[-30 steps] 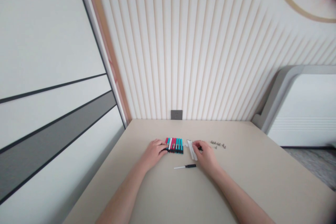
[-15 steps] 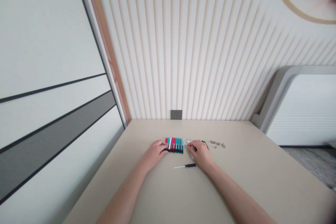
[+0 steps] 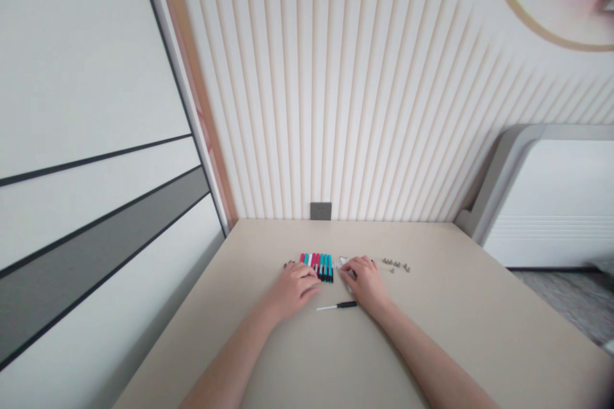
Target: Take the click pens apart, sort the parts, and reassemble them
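Several slim red, teal and white sticks with black near ends lie side by side in a row on the table. My left hand rests over the row's lower left end, fingers stretched out and thumb apart, hiding part of the sticks. My right hand is just right of the row, its fingertips pressed together at a small white piece. Whatever sits between those fingertips is mostly hidden. In front of both hands lies a screwdriver with a black handle and pale shaft.
Several small metal pieces lie right of my right hand. A small dark object is left of the row. Behind the beige table stands a ribbed wall with a dark socket. A white cabinet rises at left.
My left hand has shifted right and nearer to me, over the sticks' near ends, exposing a small dark object at left. My right hand stays at nearly the same spot.
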Available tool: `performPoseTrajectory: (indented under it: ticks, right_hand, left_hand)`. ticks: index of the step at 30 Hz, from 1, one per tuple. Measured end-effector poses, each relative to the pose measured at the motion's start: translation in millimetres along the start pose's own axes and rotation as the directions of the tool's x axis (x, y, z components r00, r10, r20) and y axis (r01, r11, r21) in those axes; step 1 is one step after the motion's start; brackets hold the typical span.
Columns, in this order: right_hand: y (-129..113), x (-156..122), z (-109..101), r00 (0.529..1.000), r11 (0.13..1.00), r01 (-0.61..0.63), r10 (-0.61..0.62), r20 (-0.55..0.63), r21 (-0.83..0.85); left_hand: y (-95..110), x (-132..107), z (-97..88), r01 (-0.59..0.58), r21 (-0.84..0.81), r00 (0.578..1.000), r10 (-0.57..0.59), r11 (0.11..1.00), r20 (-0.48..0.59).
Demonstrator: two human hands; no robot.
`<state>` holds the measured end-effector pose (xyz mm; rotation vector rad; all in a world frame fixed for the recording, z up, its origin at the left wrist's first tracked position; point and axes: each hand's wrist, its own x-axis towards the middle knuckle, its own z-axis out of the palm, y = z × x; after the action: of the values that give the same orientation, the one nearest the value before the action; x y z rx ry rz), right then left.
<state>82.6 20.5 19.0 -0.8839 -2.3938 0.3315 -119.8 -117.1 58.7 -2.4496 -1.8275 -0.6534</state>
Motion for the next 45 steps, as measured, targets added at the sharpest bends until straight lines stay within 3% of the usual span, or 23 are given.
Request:
performPoseTrajectory:
  ticks: [6, 12, 15, 19, 25, 34, 38, 45]
  right_hand:
    - [-4.1, 2.1, -1.4, 1.0, 1.0, -0.004, 0.004, 0.01, -0.027]
    - [-7.1, -1.7, -15.2, 1.0, 0.998, 0.005, -0.005, -0.007, 0.064]
    - [-11.9, -11.8, -28.5, 0.989, 0.984, 0.106, -0.119, 0.084, 0.144]
    - [-24.0, -22.4, -39.2, 0.927, 0.958, 0.249, -0.279, 0.252, 0.146]
    - [-32.4, -19.9, -37.6, 0.91, 0.958, 0.261, -0.284, 0.302, 0.117]
    - [-23.4, -18.2, -36.4, 0.957, 0.983, 0.165, -0.179, 0.229, 0.078]
    - [-23.0, -18.0, -36.4, 0.976, 0.991, 0.114, -0.124, 0.177, 0.069]
    - [-31.6, -23.3, -35.1, 0.933, 0.958, 0.239, -0.272, 0.236, 0.157]
  left_hand:
    - [12.7, 4.6, 9.6, -0.103, -0.001, 0.99, 0.103, 0.995, 0.097]
    - [11.1, 4.0, 12.4, -0.116, 0.033, 0.987, 0.111, 0.993, 0.117]
    - [8.7, 3.6, 13.6, -0.116, 0.045, 0.988, 0.111, 0.992, 0.104]
    - [6.7, 4.9, 14.0, -0.111, 0.055, 0.99, 0.106, 0.992, 0.093]
    - [5.0, 8.1, 7.7, -0.07, 0.061, 0.994, 0.065, 0.996, 0.083]
    - [-5.4, 5.9, -2.6, 0.027, 0.06, 0.998, -0.03, 0.998, 0.049]
    - [-8.9, 4.2, -5.1, 0.095, 0.047, 0.995, -0.094, 0.994, -0.018]
    - [-6.4, 2.7, -2.2, 0.198, -0.049, 0.974, -0.202, 0.979, -0.1]
